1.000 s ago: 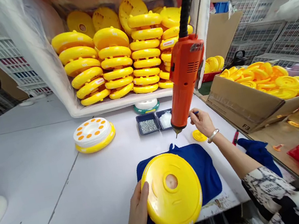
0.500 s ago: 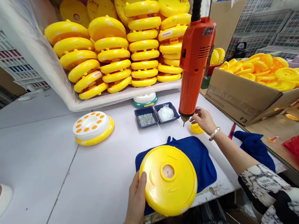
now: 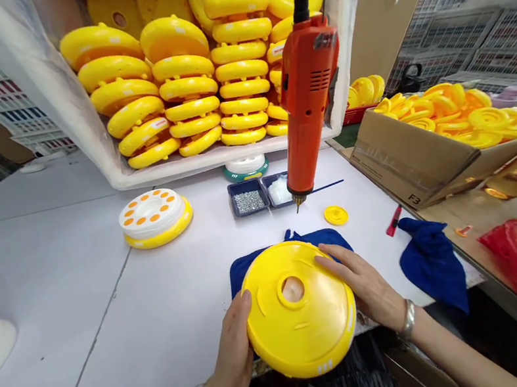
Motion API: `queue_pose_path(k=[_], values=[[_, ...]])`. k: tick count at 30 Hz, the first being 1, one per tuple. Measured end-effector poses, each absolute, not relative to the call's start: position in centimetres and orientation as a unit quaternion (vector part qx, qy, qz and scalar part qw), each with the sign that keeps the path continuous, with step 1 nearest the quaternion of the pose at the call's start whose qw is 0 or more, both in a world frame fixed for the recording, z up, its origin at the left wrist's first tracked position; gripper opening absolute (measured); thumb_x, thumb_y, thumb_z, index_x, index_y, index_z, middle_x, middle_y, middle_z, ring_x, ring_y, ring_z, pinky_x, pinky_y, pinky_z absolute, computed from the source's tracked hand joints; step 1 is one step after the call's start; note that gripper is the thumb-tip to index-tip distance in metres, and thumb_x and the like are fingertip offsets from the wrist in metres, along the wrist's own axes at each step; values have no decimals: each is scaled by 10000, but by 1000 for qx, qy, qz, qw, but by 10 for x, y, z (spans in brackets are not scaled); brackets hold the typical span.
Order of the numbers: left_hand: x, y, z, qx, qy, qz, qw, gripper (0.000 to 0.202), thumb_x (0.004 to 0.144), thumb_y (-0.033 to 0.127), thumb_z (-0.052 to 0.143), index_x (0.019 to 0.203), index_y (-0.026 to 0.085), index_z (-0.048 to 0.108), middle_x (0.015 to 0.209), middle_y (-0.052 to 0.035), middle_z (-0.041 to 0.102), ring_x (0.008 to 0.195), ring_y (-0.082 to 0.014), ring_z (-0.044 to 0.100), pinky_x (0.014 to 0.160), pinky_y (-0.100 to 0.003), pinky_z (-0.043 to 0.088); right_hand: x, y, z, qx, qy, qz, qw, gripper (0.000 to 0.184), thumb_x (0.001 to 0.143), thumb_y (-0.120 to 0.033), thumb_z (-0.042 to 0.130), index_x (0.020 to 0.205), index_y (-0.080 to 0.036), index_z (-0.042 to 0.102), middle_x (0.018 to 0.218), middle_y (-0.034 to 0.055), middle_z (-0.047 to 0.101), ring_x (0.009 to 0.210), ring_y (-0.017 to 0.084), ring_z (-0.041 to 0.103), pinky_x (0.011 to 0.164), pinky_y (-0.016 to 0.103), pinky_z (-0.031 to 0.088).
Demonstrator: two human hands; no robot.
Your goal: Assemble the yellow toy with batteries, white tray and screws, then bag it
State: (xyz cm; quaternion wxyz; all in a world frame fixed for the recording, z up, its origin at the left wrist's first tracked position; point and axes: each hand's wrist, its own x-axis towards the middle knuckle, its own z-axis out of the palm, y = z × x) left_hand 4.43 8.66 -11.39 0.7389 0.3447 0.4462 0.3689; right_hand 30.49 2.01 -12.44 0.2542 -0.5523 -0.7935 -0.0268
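A round yellow plastic housing (image 3: 282, 329), with a hole in its middle, is held tilted above the table's front edge. My left hand (image 3: 234, 341) grips its left rim, thumb on top and fingers hidden beneath. At the upper right rim my right hand (image 3: 367, 284) is closed on the same housing, its fingers lying over the top face. A blue cloth (image 3: 246, 269) lies under and behind the housing. Farther back on the white table are a small yellow disc (image 3: 336, 215) and a thin dark blue stick (image 3: 330, 185), which rests against a tray of white paste (image 3: 279, 190).
An orange electric screwdriver (image 3: 306, 105) hangs point down above the table. Screws fill a dark tray (image 3: 248, 200). A white-and-yellow round unit (image 3: 155, 218) stands left. Behind, a large lined box (image 3: 170, 174) holds stacked yellow housings; a carton (image 3: 414, 166) of yellow parts stands right.
My right hand has left the blue stick near the small disc and come back to the housing's right rim. The stick now lies across the tray. My left hand keeps its hold.
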Motion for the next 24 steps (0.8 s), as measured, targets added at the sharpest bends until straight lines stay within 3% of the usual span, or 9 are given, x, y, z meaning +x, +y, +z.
queue_pose_path(k=[5, 8, 11, 14, 16, 19, 24], values=[[36, 85, -117, 293, 433, 353, 776, 478, 850, 493, 618, 1133, 109, 657, 1144, -154, 679, 1033, -308, 643, 910, -402, 503, 305, 25, -118, -496, -820, -8, 285, 531, 939, -178, 473, 1448, -253, 340, 1438, 129, 399, 1348, 255, 368, 1065, 451, 421], [28, 85, -115, 256, 416, 356, 797, 449, 846, 458, 627, 1123, 107, 665, 1119, -155, 690, 1026, -318, 651, 904, -419, 514, 299, 21, -113, -484, -810, 61, 326, 548, 936, -192, 484, 1455, -276, 327, 1484, 114, 349, 1386, 260, 325, 1106, 462, 377], [21, 85, -109, 249, 403, 400, 785, 480, 802, 428, 671, 1171, 123, 650, 1111, -134, 698, 1027, -306, 654, 920, -396, 514, 285, 15, -105, -518, -718, 228, 405, 591, 941, -230, 488, 1477, -302, 249, 1504, 113, 325, 1344, 239, 408, 1089, 431, 408], [13, 88, -104, 217, 414, 405, 786, 528, 776, 439, 672, 1202, 129, 634, 1013, -128, 726, 914, -314, 688, 859, -423, 542, 269, 10, -93, -499, -572, 429, 490, 505, 974, -316, 426, 1451, -315, 260, 1417, 119, 439, 1183, 210, 566, 975, 392, 503], [6, 90, -104, 200, 423, 401, 787, 523, 765, 444, 674, 1182, 129, 643, 936, -118, 739, 838, -312, 700, 812, -431, 557, 259, 8, -85, -454, -513, 511, 519, 496, 970, -391, 431, 1437, -309, 284, 1363, 120, 487, 1144, 216, 587, 933, 384, 515], [-4, 91, -106, 225, 415, 427, 772, 486, 736, 425, 715, 1127, 140, 670, 889, -91, 743, 845, -301, 698, 811, -395, 560, 244, 7, -74, -414, -497, 541, 538, 497, 952, -436, 464, 1414, -300, 341, 1283, 99, 550, 1148, 215, 571, 953, 366, 482], [-13, 87, -101, 241, 393, 435, 774, 429, 691, 390, 757, 1041, 148, 700, 813, -76, 737, 934, -330, 675, 848, -404, 549, 221, 7, -66, -428, -489, 517, 557, 299, 958, -365, 474, 1241, -294, 537, 1136, 49, 608, 998, 159, 585, 859, 263, 482]])
